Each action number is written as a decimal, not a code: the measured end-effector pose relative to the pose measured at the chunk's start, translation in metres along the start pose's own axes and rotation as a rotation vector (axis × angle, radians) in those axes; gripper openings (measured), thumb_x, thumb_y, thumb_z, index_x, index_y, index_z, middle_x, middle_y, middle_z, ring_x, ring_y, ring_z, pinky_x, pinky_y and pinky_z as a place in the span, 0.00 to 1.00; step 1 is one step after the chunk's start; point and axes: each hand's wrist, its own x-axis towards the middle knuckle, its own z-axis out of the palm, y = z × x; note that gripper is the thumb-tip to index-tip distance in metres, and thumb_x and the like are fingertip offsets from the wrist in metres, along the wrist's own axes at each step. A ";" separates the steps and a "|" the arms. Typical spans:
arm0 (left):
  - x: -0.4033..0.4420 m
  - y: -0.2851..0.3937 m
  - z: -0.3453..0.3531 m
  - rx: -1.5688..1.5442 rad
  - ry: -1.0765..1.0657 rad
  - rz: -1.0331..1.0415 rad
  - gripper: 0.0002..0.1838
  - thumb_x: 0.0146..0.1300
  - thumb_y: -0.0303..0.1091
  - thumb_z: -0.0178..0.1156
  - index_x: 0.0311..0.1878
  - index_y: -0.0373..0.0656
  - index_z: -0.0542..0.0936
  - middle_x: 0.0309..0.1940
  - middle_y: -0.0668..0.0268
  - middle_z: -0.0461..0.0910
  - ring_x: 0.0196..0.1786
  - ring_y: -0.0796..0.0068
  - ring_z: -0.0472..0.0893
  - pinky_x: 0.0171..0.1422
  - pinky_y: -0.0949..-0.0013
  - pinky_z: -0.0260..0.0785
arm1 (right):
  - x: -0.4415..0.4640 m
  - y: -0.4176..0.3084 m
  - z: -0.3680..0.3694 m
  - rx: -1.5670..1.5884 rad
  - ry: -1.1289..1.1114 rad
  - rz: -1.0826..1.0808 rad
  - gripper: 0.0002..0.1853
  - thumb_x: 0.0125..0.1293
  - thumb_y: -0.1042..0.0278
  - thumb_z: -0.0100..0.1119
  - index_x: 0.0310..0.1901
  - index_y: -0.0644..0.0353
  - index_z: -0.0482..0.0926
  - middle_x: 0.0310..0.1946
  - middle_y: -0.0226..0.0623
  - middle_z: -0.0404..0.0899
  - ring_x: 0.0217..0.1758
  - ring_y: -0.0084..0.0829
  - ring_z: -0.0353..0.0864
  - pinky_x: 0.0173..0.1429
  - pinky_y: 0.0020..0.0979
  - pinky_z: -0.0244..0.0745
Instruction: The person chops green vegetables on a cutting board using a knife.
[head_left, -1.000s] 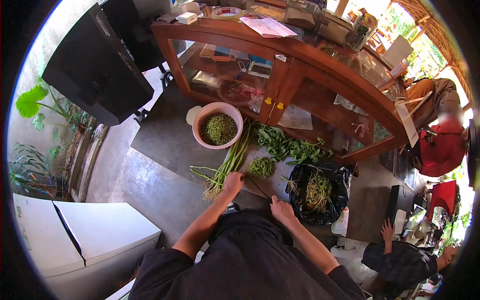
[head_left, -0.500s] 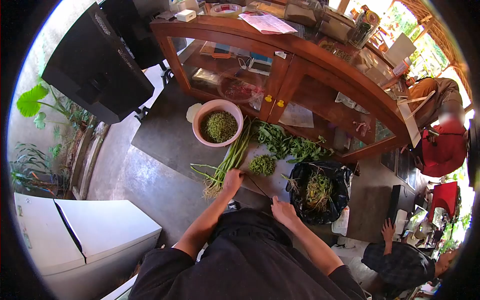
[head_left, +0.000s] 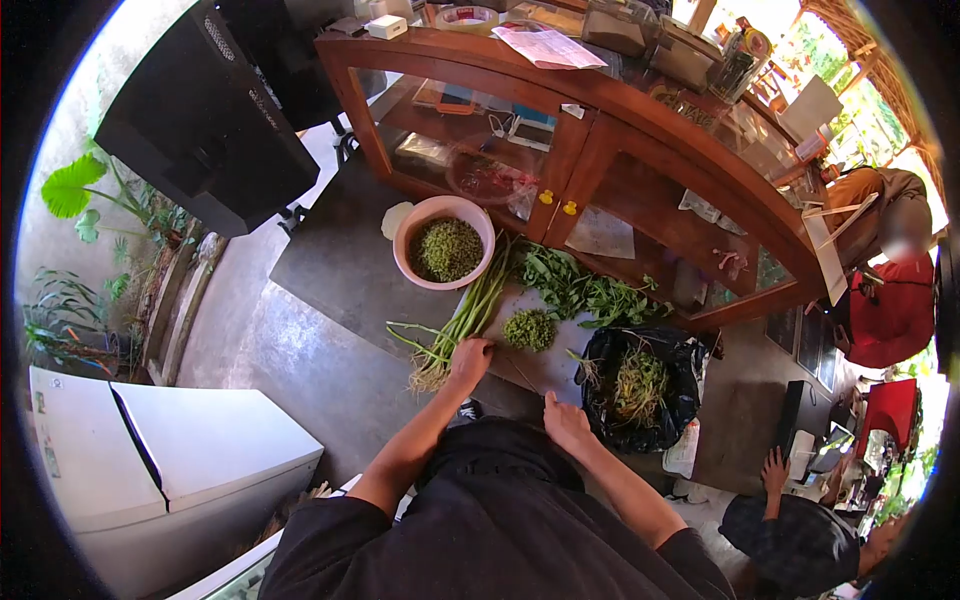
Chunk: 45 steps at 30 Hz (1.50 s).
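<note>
My left hand (head_left: 472, 362) is closed, fingers pinched together, beside the root end of a bundle of long green stalks (head_left: 478, 310). My right hand (head_left: 567, 420) is closed too, its thumb side toward the left hand. A thin line runs between the two hands; I cannot tell whether it is a held stem or an edge behind. Just beyond them a small heap of chopped greens (head_left: 529, 329) lies on a light grey board (head_left: 572, 338). Leafy greens (head_left: 590, 288) are spread behind it. Right of my right hand, a black plastic bag (head_left: 690, 372) holds pale roots and yellowed scraps (head_left: 640, 388).
A pink bowl (head_left: 398, 240) of chopped greens stands at the back left. Behind is a wooden glass-door cabinet (head_left: 575, 150). A white refrigerator (head_left: 220, 440) is at the lower left, a black speaker (head_left: 205, 140) above. Two other people are at the right.
The view has shifted slightly, so the surroundings sit a little further right. My hands stay nearly in place, both closed; the thin line between them looks fainter.
</note>
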 end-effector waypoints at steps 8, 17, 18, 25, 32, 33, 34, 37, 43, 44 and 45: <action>0.000 0.019 -0.017 -0.030 -0.115 -0.114 0.14 0.49 0.28 0.63 0.42 0.41 0.83 0.38 0.49 0.81 0.40 0.49 0.80 0.46 0.53 0.73 | 0.021 0.011 0.028 0.032 -0.011 0.062 0.13 0.64 0.69 0.41 0.48 0.66 0.61 0.31 0.59 0.80 0.36 0.59 0.80 0.42 0.55 0.74; 0.000 0.011 -0.005 -0.062 -0.050 -0.096 0.14 0.48 0.26 0.63 0.41 0.42 0.83 0.38 0.49 0.81 0.41 0.48 0.79 0.48 0.53 0.72 | 0.014 0.033 0.054 0.093 -0.011 0.098 0.20 0.65 0.68 0.39 0.58 0.65 0.61 0.36 0.61 0.79 0.41 0.59 0.80 0.46 0.56 0.73; -0.001 0.012 -0.005 -0.064 -0.050 -0.099 0.14 0.48 0.26 0.63 0.41 0.42 0.83 0.38 0.49 0.81 0.41 0.48 0.79 0.48 0.53 0.72 | 0.013 0.033 0.053 0.091 -0.013 0.098 0.20 0.65 0.68 0.39 0.58 0.65 0.61 0.36 0.61 0.79 0.41 0.59 0.80 0.46 0.56 0.73; -0.004 0.011 -0.003 -0.073 0.022 -0.056 0.07 0.50 0.27 0.60 0.33 0.39 0.83 0.35 0.54 0.81 0.39 0.51 0.80 0.47 0.56 0.73 | 0.032 0.013 0.046 0.080 -0.025 0.076 0.21 0.65 0.68 0.40 0.59 0.63 0.60 0.39 0.60 0.79 0.43 0.58 0.80 0.47 0.54 0.74; -0.010 0.015 -0.008 -0.001 0.023 0.004 0.07 0.52 0.27 0.60 0.34 0.39 0.82 0.37 0.54 0.78 0.44 0.52 0.78 0.49 0.56 0.72 | 0.022 0.020 0.044 -0.011 0.052 0.093 0.18 0.65 0.67 0.43 0.55 0.63 0.62 0.32 0.56 0.81 0.37 0.56 0.81 0.43 0.53 0.75; -0.010 0.014 -0.007 -0.003 0.021 0.002 0.07 0.52 0.27 0.60 0.34 0.39 0.82 0.37 0.54 0.78 0.44 0.52 0.78 0.49 0.56 0.72 | 0.019 0.019 0.042 -0.012 0.049 0.094 0.18 0.65 0.67 0.43 0.55 0.63 0.62 0.32 0.56 0.81 0.37 0.56 0.81 0.43 0.53 0.75; -0.010 0.013 -0.006 -0.019 0.019 0.007 0.08 0.52 0.27 0.60 0.35 0.39 0.82 0.37 0.54 0.78 0.44 0.52 0.77 0.49 0.55 0.71 | 0.018 0.018 0.040 -0.009 0.067 0.119 0.17 0.66 0.66 0.43 0.54 0.63 0.62 0.31 0.55 0.81 0.37 0.56 0.81 0.42 0.53 0.75; -0.011 0.014 -0.004 -0.010 0.024 0.008 0.09 0.52 0.27 0.60 0.38 0.39 0.82 0.38 0.54 0.78 0.45 0.51 0.77 0.50 0.55 0.71 | 0.017 0.019 0.038 -0.016 0.091 0.131 0.16 0.67 0.63 0.43 0.53 0.62 0.63 0.30 0.55 0.81 0.36 0.55 0.81 0.42 0.53 0.75; -0.009 0.011 0.000 -0.010 0.034 -0.020 0.10 0.51 0.26 0.59 0.39 0.39 0.81 0.38 0.54 0.78 0.46 0.51 0.76 0.50 0.54 0.71 | 0.010 0.011 0.019 0.024 0.052 0.111 0.16 0.69 0.60 0.43 0.51 0.63 0.62 0.33 0.56 0.80 0.38 0.56 0.80 0.42 0.53 0.74; -0.008 0.008 0.004 -0.015 0.033 -0.019 0.10 0.51 0.25 0.58 0.39 0.38 0.81 0.39 0.54 0.78 0.46 0.51 0.76 0.51 0.54 0.71 | 0.007 0.007 0.012 0.040 0.024 0.110 0.16 0.69 0.60 0.43 0.50 0.63 0.62 0.33 0.56 0.80 0.39 0.56 0.80 0.42 0.53 0.74; -0.008 0.010 0.004 -0.017 0.032 -0.018 0.10 0.51 0.25 0.58 0.39 0.38 0.81 0.39 0.54 0.78 0.46 0.51 0.76 0.51 0.54 0.71 | 0.005 0.005 0.008 0.040 0.024 0.112 0.16 0.69 0.60 0.43 0.50 0.63 0.62 0.33 0.56 0.80 0.39 0.56 0.80 0.42 0.53 0.74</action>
